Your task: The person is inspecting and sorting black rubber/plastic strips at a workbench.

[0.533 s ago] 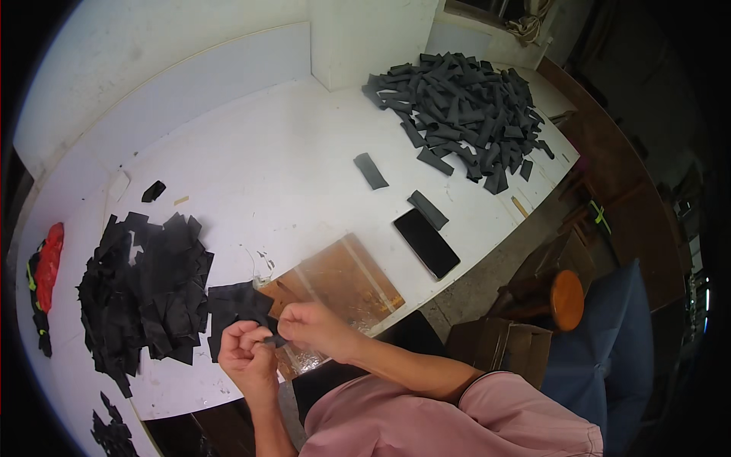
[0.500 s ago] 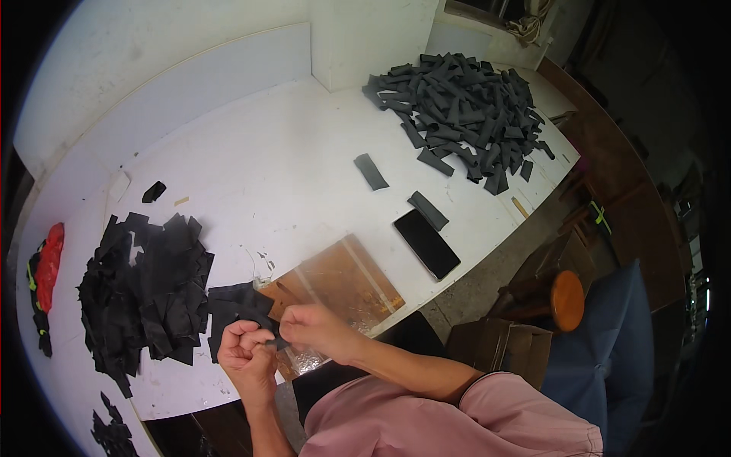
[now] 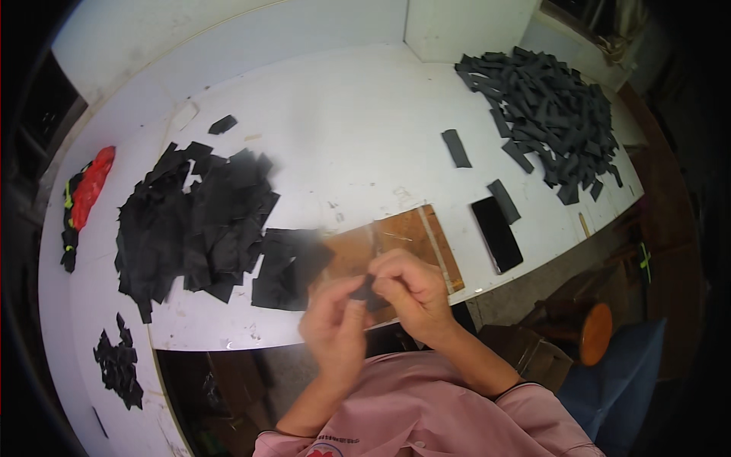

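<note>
My left hand (image 3: pixel 335 320) and my right hand (image 3: pixel 411 293) meet in front of my body, above the near edge of the table. Between them, pinched in the fingers of both, is a small piece of black fabric (image 3: pixel 368 294), mostly hidden by the fingers. A brown wooden board (image 3: pixel 411 236) lies just beyond the hands, with clear tape along it. Left of the board are several flat black fabric pieces (image 3: pixel 278 278), beside a large loose heap of black fabric pieces (image 3: pixel 164 236).
At the far right lies a big pile of dark grey folded fabric strips (image 3: pixel 544 114). Two single strips (image 3: pixel 457 148) and a black phone (image 3: pixel 496 234) lie nearer. A red bag (image 3: pixel 93 186) and black scraps (image 3: pixel 118 364) sit left. A wooden stool (image 3: pixel 595 333) stands beyond the table's right edge.
The view has swung, so the table things sit further right and the left heap higher. My hands remain close together, the fabric between them now showing more.
</note>
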Demonstrator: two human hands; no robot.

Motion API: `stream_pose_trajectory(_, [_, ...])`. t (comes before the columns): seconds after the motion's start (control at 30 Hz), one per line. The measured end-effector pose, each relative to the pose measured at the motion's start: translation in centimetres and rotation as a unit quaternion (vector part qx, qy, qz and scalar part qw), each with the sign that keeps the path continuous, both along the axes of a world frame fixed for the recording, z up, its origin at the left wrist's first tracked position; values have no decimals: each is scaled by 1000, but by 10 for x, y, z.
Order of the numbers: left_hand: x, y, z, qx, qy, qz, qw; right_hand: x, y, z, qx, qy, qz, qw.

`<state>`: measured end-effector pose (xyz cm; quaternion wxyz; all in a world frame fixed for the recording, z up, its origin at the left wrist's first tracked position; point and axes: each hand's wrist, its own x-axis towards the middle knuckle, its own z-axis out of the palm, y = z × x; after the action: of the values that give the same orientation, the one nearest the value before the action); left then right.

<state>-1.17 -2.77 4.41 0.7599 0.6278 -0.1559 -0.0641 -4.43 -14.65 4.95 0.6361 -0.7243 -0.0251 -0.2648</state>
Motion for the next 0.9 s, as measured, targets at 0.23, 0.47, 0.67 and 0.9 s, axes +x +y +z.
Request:
stream_pose_trajectory(0.23, [13, -6, 16, -156, 116, -69, 978, 1, -8, 24, -67, 66, -54, 994])
stream_pose_trajectory(0.47, [44, -8, 57, -465, 323, -425, 706, 15, -29, 77, 193, 167, 179, 950])
stream_pose_trajectory(0.67, [62, -16, 3, -458, 530, -304, 646, 38, -48, 1, 291, 255, 167, 907])
stream_pose_trajectory(0.9, [56, -11, -12, -240, 397, -208, 861, 44, -45, -19, 232, 279, 131, 923])
